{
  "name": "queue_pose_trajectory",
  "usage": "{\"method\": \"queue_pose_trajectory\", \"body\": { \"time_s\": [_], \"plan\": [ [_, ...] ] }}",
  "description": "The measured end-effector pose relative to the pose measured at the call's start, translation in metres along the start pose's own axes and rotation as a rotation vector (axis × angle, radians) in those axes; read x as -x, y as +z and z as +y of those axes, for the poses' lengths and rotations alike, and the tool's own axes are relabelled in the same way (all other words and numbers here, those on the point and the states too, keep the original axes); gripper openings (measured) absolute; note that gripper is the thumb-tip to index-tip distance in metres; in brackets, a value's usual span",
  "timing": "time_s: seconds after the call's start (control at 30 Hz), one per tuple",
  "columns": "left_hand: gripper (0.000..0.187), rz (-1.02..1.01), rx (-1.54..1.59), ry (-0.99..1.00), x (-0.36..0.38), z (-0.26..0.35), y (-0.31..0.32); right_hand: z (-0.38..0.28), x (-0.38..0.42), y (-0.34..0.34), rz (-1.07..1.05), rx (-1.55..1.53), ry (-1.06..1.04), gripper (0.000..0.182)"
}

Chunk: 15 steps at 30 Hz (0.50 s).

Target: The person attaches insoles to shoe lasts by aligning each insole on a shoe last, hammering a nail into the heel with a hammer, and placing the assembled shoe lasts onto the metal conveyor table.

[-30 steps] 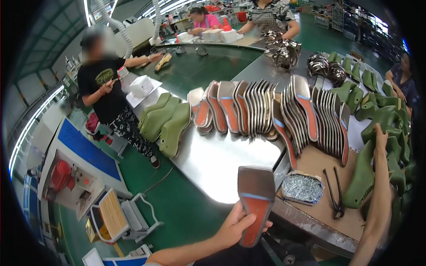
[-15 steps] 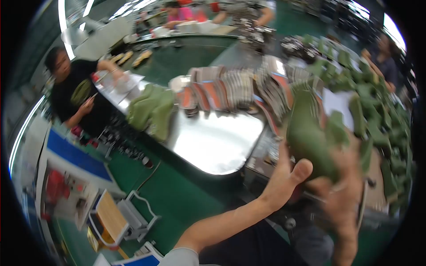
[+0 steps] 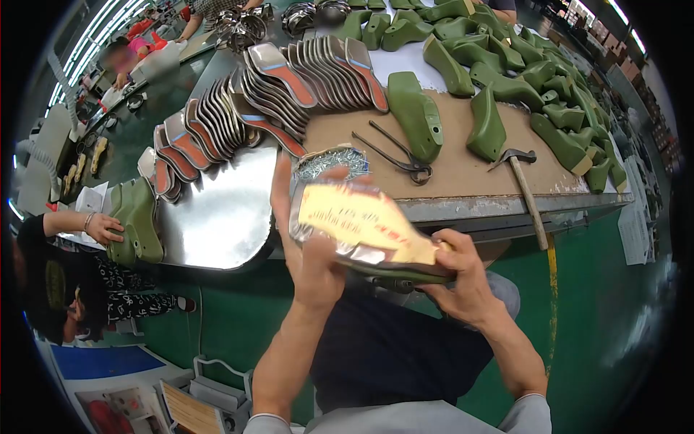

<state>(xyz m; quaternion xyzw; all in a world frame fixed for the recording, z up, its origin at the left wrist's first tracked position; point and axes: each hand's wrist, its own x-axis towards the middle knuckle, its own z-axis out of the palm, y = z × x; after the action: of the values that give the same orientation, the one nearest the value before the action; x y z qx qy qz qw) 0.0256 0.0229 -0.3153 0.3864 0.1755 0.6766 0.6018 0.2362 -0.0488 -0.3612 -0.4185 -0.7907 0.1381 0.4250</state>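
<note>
Both hands hold a green shoe last (image 3: 369, 220) tilted in front of me, its pale yellow bottom with red print facing up. My left hand (image 3: 314, 267) is wrapped around the broad toe end, thumb across the near edge. At the narrow heel end, my right hand (image 3: 466, 282) grips with thumb and fingers. Just behind the last is an open container of small metal nails (image 3: 332, 163). A pair of pincers (image 3: 408, 159) lies on the brown board, beside a standing green last (image 3: 417, 119). Another green last (image 3: 486, 126) is near a wooden-handled hammer (image 3: 526, 192).
Rows of insoles with orange patches (image 3: 278, 76) stand behind a shiny metal tray (image 3: 217, 210). Many green lasts (image 3: 506, 83) crowd the back right. At left, a co-worker's hand (image 3: 103, 228) rests on green lasts (image 3: 134, 217). The bench edge (image 3: 477, 211) runs before me.
The view has swung right and down. The last has turned from its green side to its yellow bottom, and my right hand now grips the heel end.
</note>
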Motion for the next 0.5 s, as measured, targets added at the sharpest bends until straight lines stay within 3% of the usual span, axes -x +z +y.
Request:
{"method": "queue_pose_trajectory", "body": {
  "time_s": [0.03, 0.07, 0.17, 0.23, 0.3, 0.33, 0.43, 0.5],
  "plan": [
    [0.071, 0.171, -0.167, -0.073, 0.011, -0.005, -0.012, 0.003, 0.006, 0.008, -0.018, -0.032, 0.023, 0.079],
    [0.060, 0.289, -0.136, -0.109, 0.021, -0.013, -0.026, -0.005, 0.005, 0.007, -0.093, 0.020, 0.051, 0.073],
    [0.056, 0.456, 0.059, -0.104, 0.056, -0.002, -0.055, -0.013, 0.007, 0.021, -0.145, 0.049, 0.006, 0.050],
    [0.058, 0.453, -0.008, -0.101, 0.074, -0.001, -0.065, -0.009, 0.011, 0.022, -0.176, 0.127, -0.058, 0.042],
    [0.057, 0.365, -0.305, -0.213, 0.078, 0.013, -0.078, -0.002, 0.027, 0.027, -0.180, 0.147, -0.042, 0.041],
    [0.050, 0.217, -0.602, -0.253, 0.070, 0.022, -0.095, -0.001, 0.033, 0.031, -0.179, 0.160, -0.045, 0.040],
    [0.036, -0.152, -1.474, 0.269, -0.002, 0.038, -0.075, -0.005, 0.028, 0.037, -0.124, 0.153, -0.033, 0.045],
    [0.032, -0.245, -1.359, 0.043, -0.053, 0.016, -0.075, -0.004, 0.027, 0.039, -0.092, 0.134, -0.018, 0.047]
  ]
}}
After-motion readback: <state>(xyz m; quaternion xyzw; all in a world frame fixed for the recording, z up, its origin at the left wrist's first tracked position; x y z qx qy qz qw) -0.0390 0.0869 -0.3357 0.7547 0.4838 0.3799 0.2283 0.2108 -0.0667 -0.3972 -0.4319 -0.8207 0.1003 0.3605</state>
